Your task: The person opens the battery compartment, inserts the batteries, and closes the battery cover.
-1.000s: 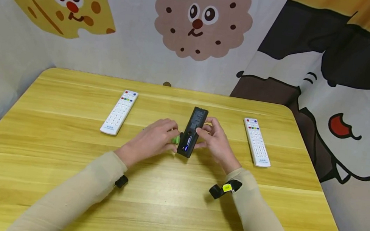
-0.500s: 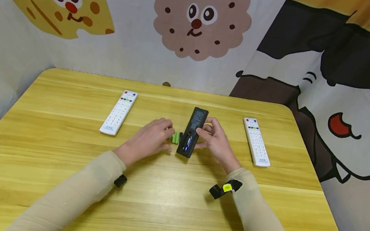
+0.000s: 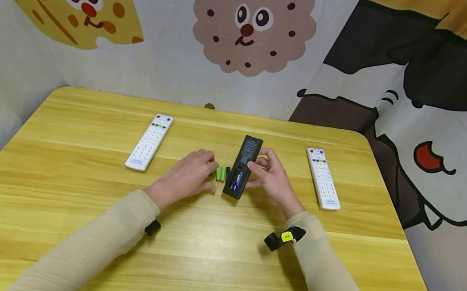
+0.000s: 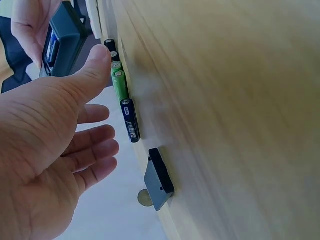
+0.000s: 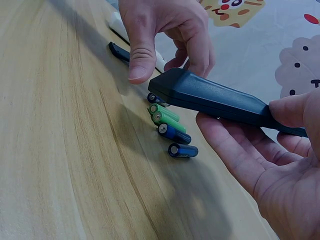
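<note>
My right hand [image 3: 274,176] grips a black remote control [image 3: 251,148], its back facing up and its battery compartment uncovered. A blue battery [image 3: 237,180] shows inside that compartment. Just left of the remote, my left hand [image 3: 187,174] hovers with loosely bent fingers, nothing between thumb and fingertips in the left wrist view. Loose batteries lie in a row on the table by its fingertips: two green batteries [image 3: 221,173], a dark blue battery [image 4: 130,121] at one end and darker ones [image 5: 183,151] at the other. A dark battery cover [image 4: 160,180] lies beyond the row.
One white remote control [image 3: 149,141] lies at the left of the wooden table [image 3: 212,258], another white remote [image 3: 324,179] at the right. Behind the table hangs a cartoon-printed cloth [image 3: 160,70].
My left hand has drawn back slightly to the left from the green batteries, its fingers loosening, and more of them shows. My right hand and the black remote have stayed almost still.
</note>
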Demonstrator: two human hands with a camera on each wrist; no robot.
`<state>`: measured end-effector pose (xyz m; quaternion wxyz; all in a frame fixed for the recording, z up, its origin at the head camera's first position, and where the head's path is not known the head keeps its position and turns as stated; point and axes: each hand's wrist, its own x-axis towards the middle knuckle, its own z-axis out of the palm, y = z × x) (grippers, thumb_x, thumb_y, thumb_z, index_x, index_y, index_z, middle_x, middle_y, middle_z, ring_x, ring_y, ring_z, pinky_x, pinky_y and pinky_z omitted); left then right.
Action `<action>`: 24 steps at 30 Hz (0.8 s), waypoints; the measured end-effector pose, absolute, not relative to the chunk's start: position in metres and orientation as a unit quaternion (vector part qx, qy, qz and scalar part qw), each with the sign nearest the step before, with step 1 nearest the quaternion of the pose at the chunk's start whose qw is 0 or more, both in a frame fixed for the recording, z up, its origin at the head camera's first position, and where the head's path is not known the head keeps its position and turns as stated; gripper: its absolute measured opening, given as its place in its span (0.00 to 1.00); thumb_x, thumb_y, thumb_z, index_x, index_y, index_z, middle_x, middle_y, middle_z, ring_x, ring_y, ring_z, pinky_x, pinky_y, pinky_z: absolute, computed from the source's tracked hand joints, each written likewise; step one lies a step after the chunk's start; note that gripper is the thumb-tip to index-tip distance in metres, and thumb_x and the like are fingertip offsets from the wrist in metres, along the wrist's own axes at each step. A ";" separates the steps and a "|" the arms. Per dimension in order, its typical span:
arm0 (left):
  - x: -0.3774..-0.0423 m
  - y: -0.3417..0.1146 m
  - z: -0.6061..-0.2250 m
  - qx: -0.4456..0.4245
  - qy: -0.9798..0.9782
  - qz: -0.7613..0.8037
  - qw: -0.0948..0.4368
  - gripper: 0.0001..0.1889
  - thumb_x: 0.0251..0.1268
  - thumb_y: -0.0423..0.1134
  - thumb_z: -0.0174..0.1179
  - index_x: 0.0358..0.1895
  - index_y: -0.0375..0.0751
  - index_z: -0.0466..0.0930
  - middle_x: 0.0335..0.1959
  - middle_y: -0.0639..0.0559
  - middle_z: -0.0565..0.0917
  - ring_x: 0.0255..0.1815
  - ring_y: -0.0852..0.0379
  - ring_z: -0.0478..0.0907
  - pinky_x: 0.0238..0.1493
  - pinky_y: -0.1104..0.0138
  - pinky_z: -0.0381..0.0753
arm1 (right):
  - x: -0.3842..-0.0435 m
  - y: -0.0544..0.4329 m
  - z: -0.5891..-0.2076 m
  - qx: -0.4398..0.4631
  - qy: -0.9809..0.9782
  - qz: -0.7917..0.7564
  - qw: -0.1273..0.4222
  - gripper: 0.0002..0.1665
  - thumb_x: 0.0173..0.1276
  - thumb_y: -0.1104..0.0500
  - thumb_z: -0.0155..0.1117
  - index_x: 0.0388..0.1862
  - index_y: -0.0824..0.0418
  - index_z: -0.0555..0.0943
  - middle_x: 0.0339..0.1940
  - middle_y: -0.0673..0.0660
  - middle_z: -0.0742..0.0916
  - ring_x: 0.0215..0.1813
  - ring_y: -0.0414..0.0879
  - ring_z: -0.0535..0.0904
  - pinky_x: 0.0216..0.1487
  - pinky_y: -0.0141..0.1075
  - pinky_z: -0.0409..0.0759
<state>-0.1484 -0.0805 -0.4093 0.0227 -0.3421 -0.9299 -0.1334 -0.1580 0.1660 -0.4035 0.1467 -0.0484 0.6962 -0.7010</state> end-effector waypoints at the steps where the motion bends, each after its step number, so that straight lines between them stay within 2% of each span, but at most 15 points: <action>1: -0.148 -0.080 -0.409 -0.341 -0.930 -0.132 0.022 0.29 0.55 0.53 0.77 0.52 0.32 0.85 0.47 0.44 0.83 0.45 0.51 0.76 0.53 0.61 0.82 | -0.158 0.166 -0.403 -0.048 0.696 -0.701 0.147 0.18 0.80 0.69 0.52 0.65 0.68 0.64 0.50 0.66 0.82 0.45 0.49 0.86 0.40 0.50 0.91; 17: -0.150 -0.079 -0.416 -0.336 -0.933 -0.125 0.031 0.12 0.67 0.40 0.71 0.46 0.34 0.86 0.41 0.44 0.83 0.42 0.51 0.77 0.47 0.62 0.83 | -0.157 0.167 -0.403 -0.048 0.697 -0.699 0.149 0.19 0.80 0.68 0.52 0.66 0.68 0.63 0.52 0.68 0.82 0.46 0.51 0.86 0.40 0.51 0.91; 24: -0.152 -0.078 -0.417 -0.331 -0.936 -0.121 0.024 0.13 0.67 0.39 0.71 0.47 0.33 0.86 0.42 0.43 0.82 0.43 0.50 0.77 0.48 0.62 0.83 | -0.158 0.167 -0.405 -0.050 0.697 -0.699 0.151 0.19 0.80 0.68 0.52 0.65 0.67 0.64 0.52 0.68 0.82 0.47 0.51 0.86 0.40 0.51 0.91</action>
